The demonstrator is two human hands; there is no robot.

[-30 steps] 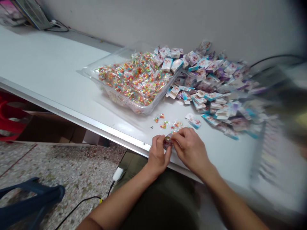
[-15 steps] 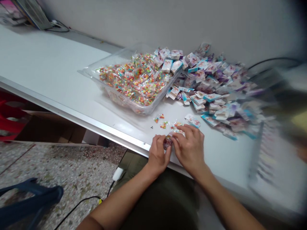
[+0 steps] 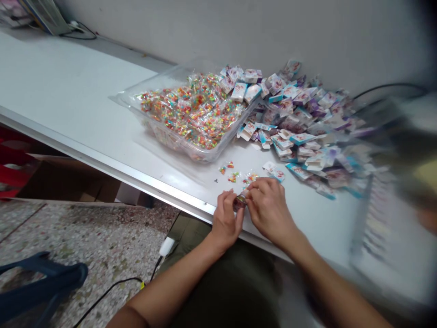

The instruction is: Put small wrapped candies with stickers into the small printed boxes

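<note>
Near the table's front edge, my left hand (image 3: 226, 223) is closed around a small printed box (image 3: 239, 202), mostly covered by the fingers. My right hand (image 3: 271, 209) has its fingers pinched together at the upper right end of this box; whether they grip the box's flap or something small there is hidden. Just beyond the hands lie several small clear packets of coloured candies (image 3: 233, 176). A blue-and-white printed carton (image 3: 273, 171) lies beyond my right hand.
A clear plastic tub (image 3: 205, 157) full of candy packets stands behind the hands. Right of it spreads a heap of small printed boxes (image 3: 307, 118) against the wall. A blurred box stack (image 3: 378, 223) is at right. Below left are an open cardboard box (image 3: 68, 180) and a blue stool (image 3: 44, 284).
My right hand's fingers have drawn closer together at the box's end, with the hand shifting slightly left. My left hand keeps its hold. The view has shifted slightly.
</note>
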